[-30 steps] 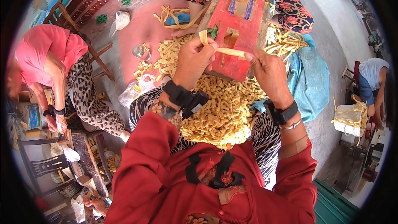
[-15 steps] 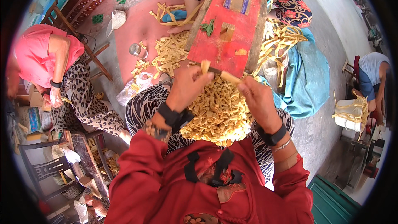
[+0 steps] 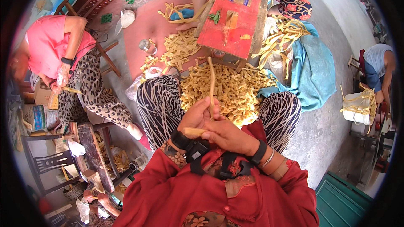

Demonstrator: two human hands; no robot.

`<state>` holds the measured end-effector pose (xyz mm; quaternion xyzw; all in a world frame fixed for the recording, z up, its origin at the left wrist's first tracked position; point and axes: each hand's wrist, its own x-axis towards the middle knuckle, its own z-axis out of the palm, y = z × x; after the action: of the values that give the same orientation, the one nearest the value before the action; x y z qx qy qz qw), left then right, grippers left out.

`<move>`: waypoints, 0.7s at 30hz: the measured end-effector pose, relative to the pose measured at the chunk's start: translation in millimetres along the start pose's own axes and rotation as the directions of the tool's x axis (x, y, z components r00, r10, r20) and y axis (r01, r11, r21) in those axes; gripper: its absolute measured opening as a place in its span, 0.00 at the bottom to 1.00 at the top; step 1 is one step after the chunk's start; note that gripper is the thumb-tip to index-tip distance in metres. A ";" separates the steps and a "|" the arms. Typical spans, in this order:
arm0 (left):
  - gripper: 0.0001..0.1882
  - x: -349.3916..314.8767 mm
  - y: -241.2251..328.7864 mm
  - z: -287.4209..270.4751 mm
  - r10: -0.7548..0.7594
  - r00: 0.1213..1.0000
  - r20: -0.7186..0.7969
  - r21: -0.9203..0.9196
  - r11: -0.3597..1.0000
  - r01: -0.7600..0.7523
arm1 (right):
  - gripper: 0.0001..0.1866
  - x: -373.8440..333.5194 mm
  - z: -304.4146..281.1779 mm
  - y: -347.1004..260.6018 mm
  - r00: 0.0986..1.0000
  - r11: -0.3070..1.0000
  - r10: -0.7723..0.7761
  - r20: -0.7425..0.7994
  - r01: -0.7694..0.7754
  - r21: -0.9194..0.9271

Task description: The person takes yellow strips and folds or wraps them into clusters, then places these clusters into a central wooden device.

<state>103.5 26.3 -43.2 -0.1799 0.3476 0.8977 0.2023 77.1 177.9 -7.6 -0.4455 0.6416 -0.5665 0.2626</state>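
Low over my lap, my left hand [image 3: 198, 115] is closed round a long yellowish strip [image 3: 211, 77], which stands up and points away from me. My right hand [image 3: 229, 136] presses against the left one, fingers closed. Beside its thumb a tan wooden-looking handle [image 3: 193, 132] sticks out toward my left wrist; it looks like that of the short knife, whose blade is hidden now. Beyond my hands, between my knees, lies a large heap of short cut yellow pieces [image 3: 223, 88].
A low red-topped wooden bench [image 3: 231, 21] stands ahead, more cut pieces [image 3: 179, 48] to its left. Long strips [image 3: 286, 38] hang over a blue cloth [image 3: 311, 71]. Nearby are a glass jar [image 3: 147, 46] and a person in pink [image 3: 59, 46]; other people sit around.
Both hands have come down toward my lap and together. A long strip now rises from the left hand, where a short piece was. The knife blade has gone out of sight.
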 end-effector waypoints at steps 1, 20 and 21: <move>0.16 -4.5 1.2 -0.4 0.015 1.000 0.016 -0.170 0.985 -0.013 | 0.09 -4.2 -1.9 -4.3 1.000 1.000 -0.005 0.005 0.005 -0.003; 0.03 -49.9 30.7 36.8 0.284 0.950 0.127 0.556 0.773 -0.305 | 0.13 13.0 -5.0 -17.3 0.791 0.986 0.112 -0.602 -0.164 -0.033; 0.03 -48.9 33.3 42.4 0.570 0.777 0.269 0.774 0.351 -0.526 | 0.13 13.0 -6.2 -16.0 0.791 0.986 0.112 -0.601 -0.165 -0.033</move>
<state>121.3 21.7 27.3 0.0401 0.7648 0.6403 -0.0583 70.2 170.3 11.3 -0.2069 0.7458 -0.6294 0.0693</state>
